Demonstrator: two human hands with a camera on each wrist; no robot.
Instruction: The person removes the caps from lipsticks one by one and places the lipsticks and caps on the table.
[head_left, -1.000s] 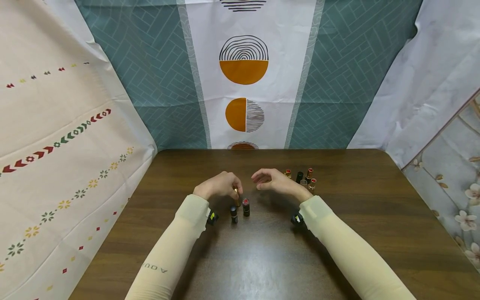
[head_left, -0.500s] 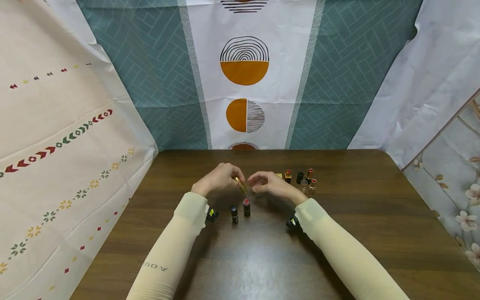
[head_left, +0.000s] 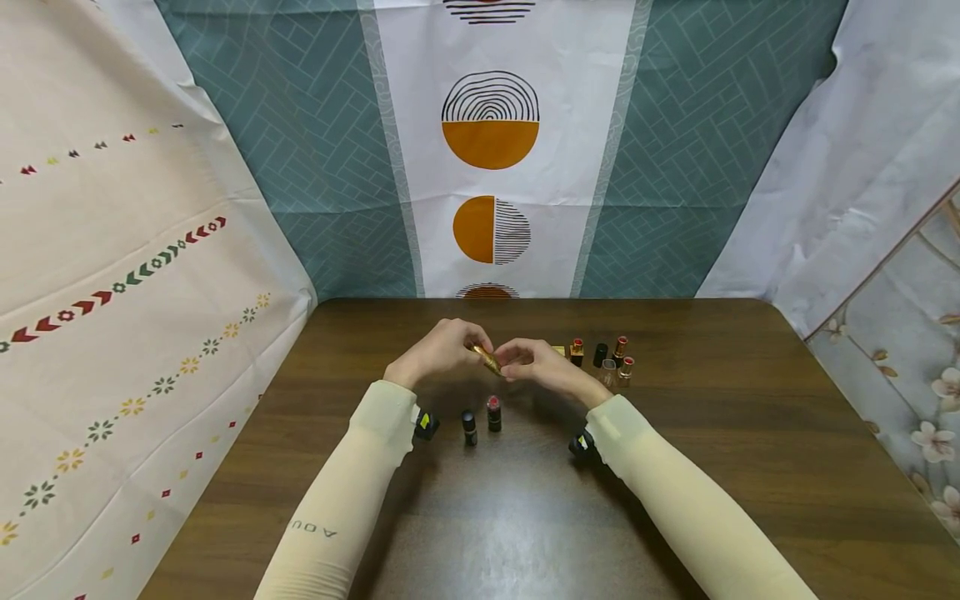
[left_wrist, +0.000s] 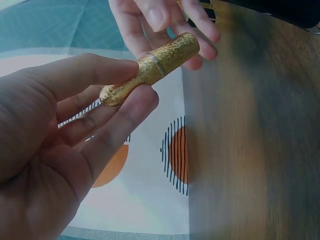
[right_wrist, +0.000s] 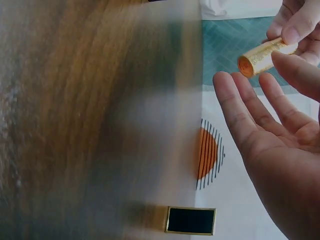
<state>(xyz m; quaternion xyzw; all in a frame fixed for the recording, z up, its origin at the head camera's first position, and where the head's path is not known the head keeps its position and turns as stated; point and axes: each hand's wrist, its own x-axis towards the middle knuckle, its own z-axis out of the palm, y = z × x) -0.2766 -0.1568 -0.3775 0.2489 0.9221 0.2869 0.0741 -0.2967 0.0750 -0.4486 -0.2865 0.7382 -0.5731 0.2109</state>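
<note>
Left wrist view, gold tube (left_wrist: 157, 65) pinched in left fingers (left_wrist: 102, 69), free end near spread right fingers (left_wrist: 128, 29).

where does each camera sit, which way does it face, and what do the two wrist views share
Head: on the head, facing forward and down at the table; both sleeves, the left hand and the right hand show.
Left wrist: on that wrist, looking past the left hand at the gold tube it pinches; part of the right hand shows.
Right wrist: on that wrist, looking past the right hand at the gold tube's end; part of the left hand shows.
Shared: gold tube, printed cloth, table, both hands.
</note>
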